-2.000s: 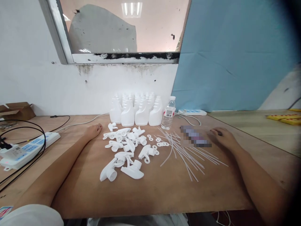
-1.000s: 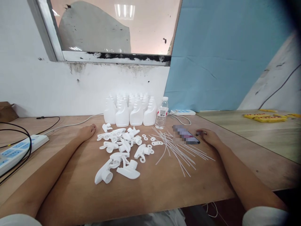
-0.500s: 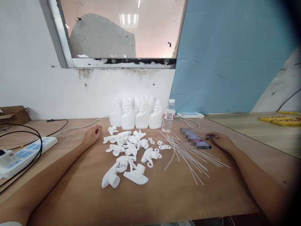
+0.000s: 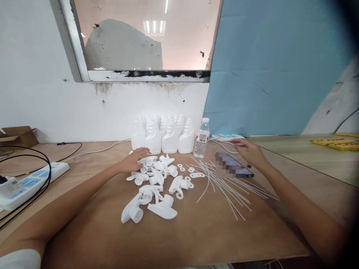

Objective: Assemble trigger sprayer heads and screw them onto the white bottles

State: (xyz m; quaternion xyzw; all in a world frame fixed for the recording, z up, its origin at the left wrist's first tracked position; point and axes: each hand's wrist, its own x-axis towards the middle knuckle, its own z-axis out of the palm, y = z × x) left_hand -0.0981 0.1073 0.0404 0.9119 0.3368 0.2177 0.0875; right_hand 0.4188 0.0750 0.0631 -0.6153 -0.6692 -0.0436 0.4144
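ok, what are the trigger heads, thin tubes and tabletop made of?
Trigger heads, under the left hand: likely moulded plastic, opaque white, slight sheen, smooth rounded shapes. Thin tubes: probably flexible translucent plastic; several curve. Tabletop: looks like plywood, matt brown with faint grain; exact board unclear.

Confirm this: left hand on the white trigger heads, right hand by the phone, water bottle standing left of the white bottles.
Wrong on the water bottle: in the head view it stands right of the white bottles. The left hand is on the trigger heads, the right hand by the phone.
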